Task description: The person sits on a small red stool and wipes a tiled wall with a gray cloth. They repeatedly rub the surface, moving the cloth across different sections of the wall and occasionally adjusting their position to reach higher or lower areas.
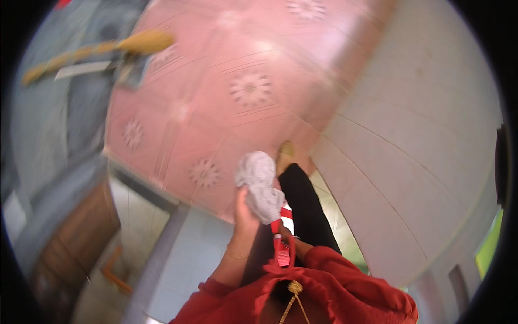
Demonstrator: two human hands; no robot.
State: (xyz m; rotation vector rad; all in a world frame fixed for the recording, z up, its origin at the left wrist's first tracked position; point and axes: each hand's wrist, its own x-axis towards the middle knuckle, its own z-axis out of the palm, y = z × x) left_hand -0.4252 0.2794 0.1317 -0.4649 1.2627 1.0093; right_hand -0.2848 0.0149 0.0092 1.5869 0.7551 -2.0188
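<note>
A bunched pale grey cloth [261,182] is in my left hand [246,208], held out in front of me over the pink patterned floor. Close to my body, my right hand [285,231] is partly hidden by the red sleeve and a hanging red strap [277,239]. A red and white item [286,213] shows beside that hand; whether the fingers grip it cannot be made out. One foot in a tan shoe [286,150] stands on the tiles beyond the cloth.
A tiled wall [404,133] rises on the right. At upper left, a grey counter [44,105] carries a blurred broom-like yellow object [145,41] and a pale flat piece [83,70]. A brown wooden panel [81,239] and an orange object [114,271] are at lower left.
</note>
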